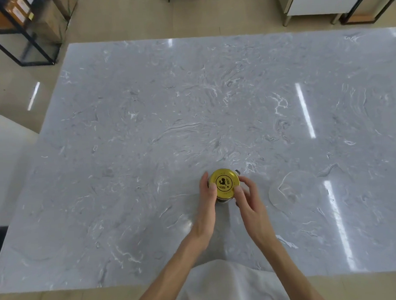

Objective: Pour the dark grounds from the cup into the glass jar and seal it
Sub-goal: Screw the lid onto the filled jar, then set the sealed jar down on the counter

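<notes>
A glass jar [222, 199] stands near the front middle of the marble table, and dark contents show below its lid. A yellow metal lid [224, 182] with a black round logo sits on top of the jar. My left hand [207, 201] wraps the jar's left side. The fingers of my right hand [246, 197] pinch the lid's right edge. A clear plastic cup [292, 191] lies on its side to the right of the jar, looking empty and hard to make out against the table.
The grey marble table [146, 140] spreads wide around the jar. Beyond its far edge stand a black-framed shelf [21, 32] at the back left and a white cabinet [322, 1] at the back right. A white garment covers my lap at the front edge.
</notes>
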